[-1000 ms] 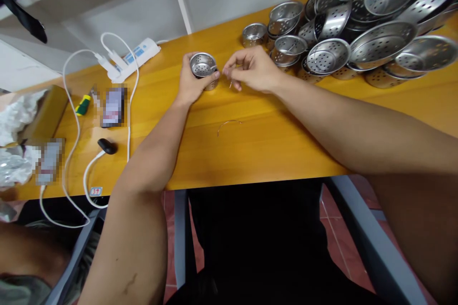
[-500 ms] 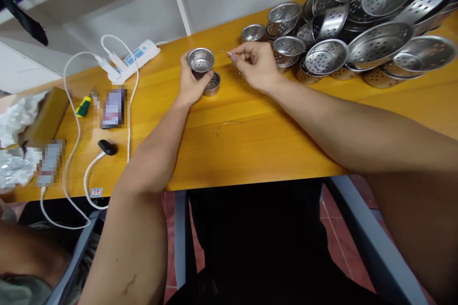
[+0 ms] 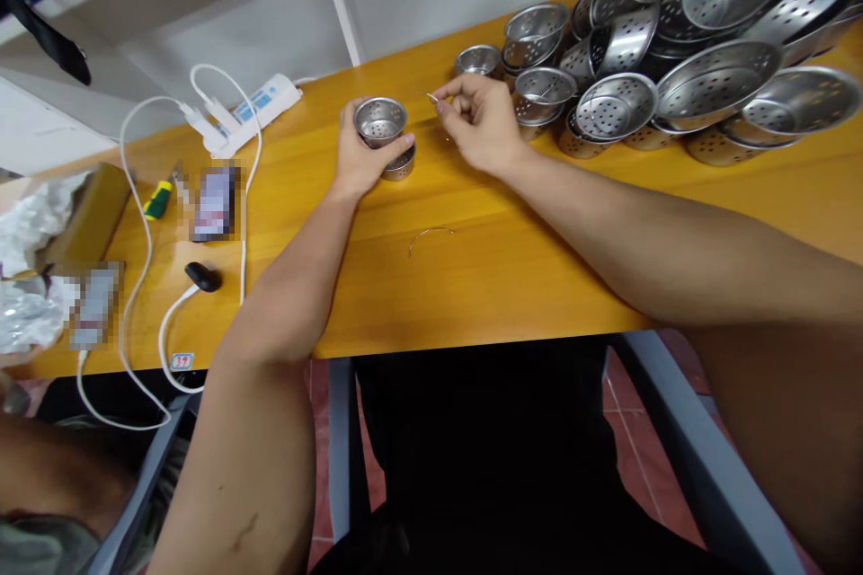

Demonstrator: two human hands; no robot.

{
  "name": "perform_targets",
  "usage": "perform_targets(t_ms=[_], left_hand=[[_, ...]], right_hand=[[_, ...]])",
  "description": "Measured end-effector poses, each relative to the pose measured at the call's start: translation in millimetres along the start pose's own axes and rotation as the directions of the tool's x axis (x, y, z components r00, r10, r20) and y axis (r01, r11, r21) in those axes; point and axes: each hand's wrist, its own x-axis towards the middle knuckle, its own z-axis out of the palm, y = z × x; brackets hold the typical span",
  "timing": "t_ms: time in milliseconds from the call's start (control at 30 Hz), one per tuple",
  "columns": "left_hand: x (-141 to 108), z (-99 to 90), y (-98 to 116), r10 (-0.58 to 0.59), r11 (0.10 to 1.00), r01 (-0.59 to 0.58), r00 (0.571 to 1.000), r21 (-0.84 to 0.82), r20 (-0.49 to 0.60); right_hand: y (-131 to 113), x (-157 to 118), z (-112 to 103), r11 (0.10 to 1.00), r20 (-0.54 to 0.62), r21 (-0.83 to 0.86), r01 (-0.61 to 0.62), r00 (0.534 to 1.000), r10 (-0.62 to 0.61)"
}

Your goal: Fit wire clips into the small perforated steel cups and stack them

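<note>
- Head view, taking the middle of the picture as the clock's centre: at 11 o'clock the left hand (image 3: pixel 356 157) is closed round a small metal cup (image 3: pixel 381 121), mouth up. Holding it by the side probably leaves the rim free and steadies it.
- A lower cup (image 3: pixel 400 167) sits at the held cup's 5 o'clock, partly hidden by the thumb; whether the two touch cannot be told.
- At 1 o'clock the right hand (image 3: pixel 484 121) pinches a thin wire (image 3: pixel 432 97) between thumb and forefinger, a narrow grip that likely suits so fine a piece. Its tip points to 9 o'clock, near the held cup but apart from it; the rest is hard to trace.
- A curved wire (image 3: pixel 431 232) lies at the centre on the table (image 3: pixel 539 269), within easy reach of both hands, it seems.
- Metal cups with holes crowd in a pile (image 3: pixel 720 76) at 2 o'clock, many nested or leaning, perhaps to save room.
- Pose: the left forearm rises from 7 o'clock, thumb across the cup's near side; the right forearm comes in from 3 o'clock, fingers curled, palm turned inward.
</note>
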Motion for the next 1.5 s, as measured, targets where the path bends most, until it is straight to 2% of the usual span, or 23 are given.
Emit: perform_targets(t_ms=[100,300,400,667,900,1033,1133,1267,1500], left_hand=[[1.3,0.3,6.2,-0.044,0.999,0.044,0.999,0.018,-0.023],[14.8,-0.8,-32.8,-0.067,0.997,0.071,0.994,0.038,-0.087],[17.8,0.1,-39.5,-0.058,0.998,0.061,0.994,0.029,-0.091],[14.2,3.9,-19.2,-0.024,1.0,0.025,0.999,0.012,-0.04],[13.5,3.4,-25.1,-0.027,0.999,0.028,0.998,0.02,-0.056],[13.7,4.7,-27.1,-0.006,1.0,0.007,1.0,0.026,-0.026],[12.6,7.2,-26.6,0.015,1.0,-0.014,1.0,0.012,-0.013],[11.0,9.1,-21.4,-0.006,1.0,0.006,1.0,0.017,-0.006],[8.3,10.8,-5.0,-0.039,0.999,0.039,0.999,-0.011,0.02]], right_hand=[[-1.6,-1.6,1.2,1.0,-0.004,-0.013,0.015,1.0,-0.015],[4.4,-2.6,2.1,0.998,0.043,0.004,0.061,0.997,-0.061],[3.7,-2.9,1.4,0.998,0.039,0.019,0.067,0.997,-0.068],[-5.0,-3.5,2.0,0.998,-0.042,0.03,0.057,0.998,-0.056],[-9.1,-4.4,2.6,0.996,-0.054,-0.053,0.07,0.996,-0.073],[-19.1,-7.2,3.0,0.991,-0.049,-0.091,0.099,0.993,-0.104],[-23.6,-9.8,3.5,0.99,-0.028,-0.118,0.079,0.996,-0.083],[-24.7,-11.8,4.0,0.993,0.006,-0.079,0.083,0.997,-0.083],[-29.3,-10.9,6.2,0.996,-0.031,-0.039,0.085,0.996,-0.086]])
